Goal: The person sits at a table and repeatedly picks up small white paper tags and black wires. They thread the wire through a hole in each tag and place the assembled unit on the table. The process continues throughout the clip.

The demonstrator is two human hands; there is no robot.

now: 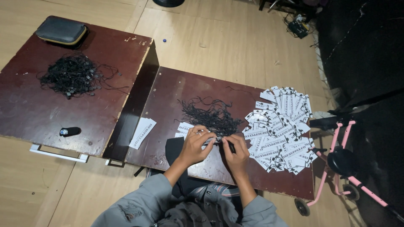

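Grey sleeves (139,201), lower edge of view, both forearms reaching forward over near table edge.

Left hand (194,145): fingers curled narrow, pinched on near end of white paper tag (209,140), which lies roughly crosswise between the two hands, long axis left to right.

Right hand (237,152): fingers closed narrow around a small dark item, likely a black string loop (230,145); exact grip too small to tell. Touching the tag's right end, so string meets tag from the right; both hands about equally near, knuckles almost touching.

Dark wooden table (176,90), worn top, under both hands.

Few loose white tags (184,126), just beyond left hand.

Tangle of black strings (210,113), directly beyond the hands, near.

Large spread of white printed tags (280,130), right of right hand, overlapping, reaching table's right edge.

White slips (142,132), left, in gap beside second table.

Second dark table (42,109), left, well apart: small black object (70,131), heap of black strings (73,75), dark zip case (61,30) at far corner.

Pink-framed wheeled item (343,162), right, on wooden floor (227,38).
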